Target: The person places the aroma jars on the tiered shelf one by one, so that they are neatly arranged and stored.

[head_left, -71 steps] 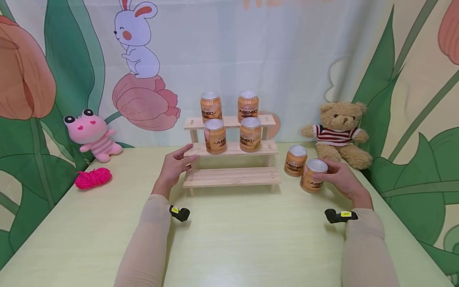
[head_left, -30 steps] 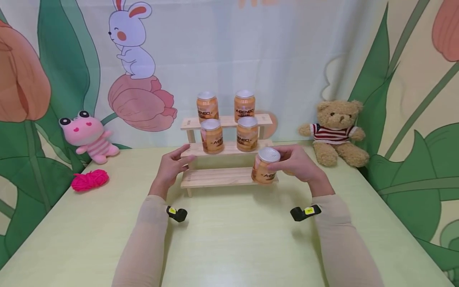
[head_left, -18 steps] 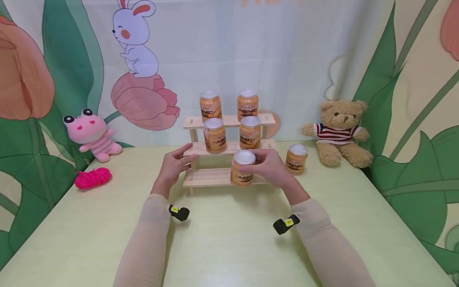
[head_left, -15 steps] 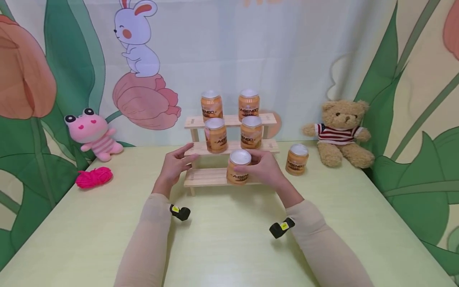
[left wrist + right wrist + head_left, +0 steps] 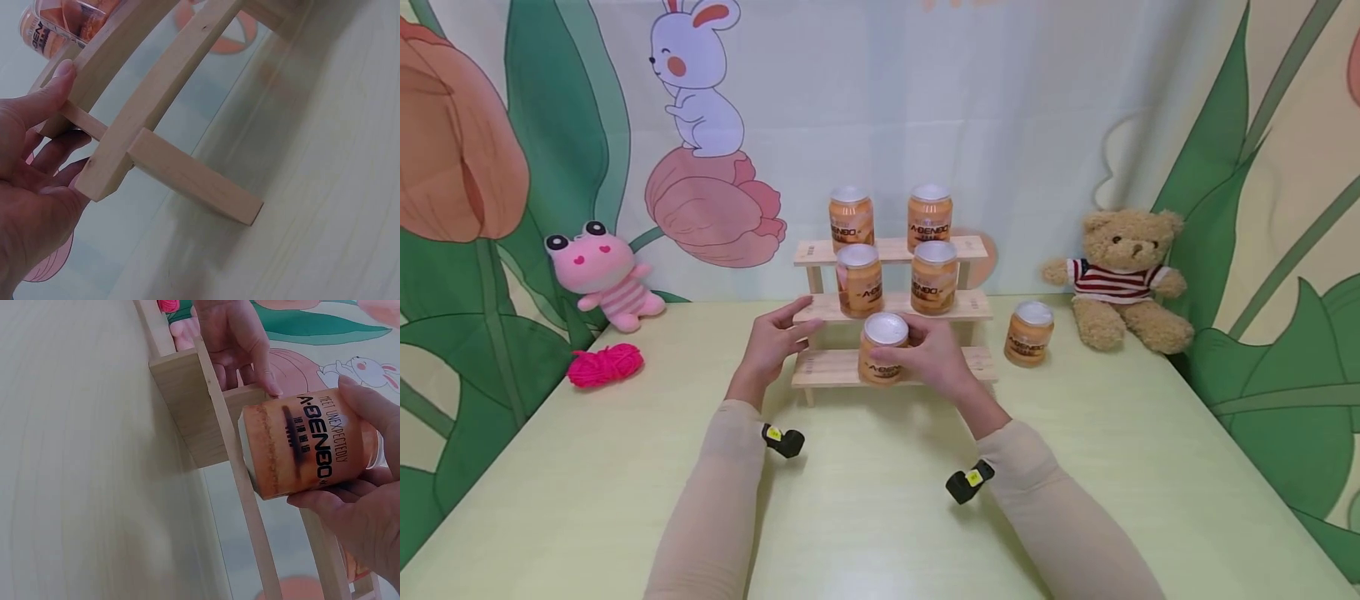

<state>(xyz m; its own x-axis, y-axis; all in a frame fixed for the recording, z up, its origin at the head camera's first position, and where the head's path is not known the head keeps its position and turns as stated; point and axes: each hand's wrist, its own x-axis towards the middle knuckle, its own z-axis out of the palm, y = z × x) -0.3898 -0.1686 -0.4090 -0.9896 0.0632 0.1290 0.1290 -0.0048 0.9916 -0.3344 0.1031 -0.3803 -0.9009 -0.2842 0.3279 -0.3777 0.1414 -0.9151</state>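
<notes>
My right hand (image 5: 936,358) grips an orange can (image 5: 877,343) with a silver lid, thumb in front and fingers behind. This can is over the lowest tier of a three-tier wooden display stand (image 5: 823,368); in the right wrist view its base is right at the tier's edge. My left hand (image 5: 775,342) holds the left end of the stand, with the thumb (image 5: 55,87) on the wood and the other fingers curled behind it. Two matching cans, a left one (image 5: 860,283) and a right one (image 5: 933,279), stand on the middle tier. Two more are on the top tier (image 5: 887,248).
Another orange can (image 5: 1030,335) stands on the table (image 5: 865,500) right of the stand. Behind it sits a teddy bear (image 5: 1116,279) in a striped shirt. At the left are a pink frog plush (image 5: 606,275) and a bundle of bright pink yarn (image 5: 606,365). A printed curtain hangs behind.
My right hand has lifted the can from the table beside the other one and carried it left to the lowest tier. My left hand has stayed at the stand's left end.
</notes>
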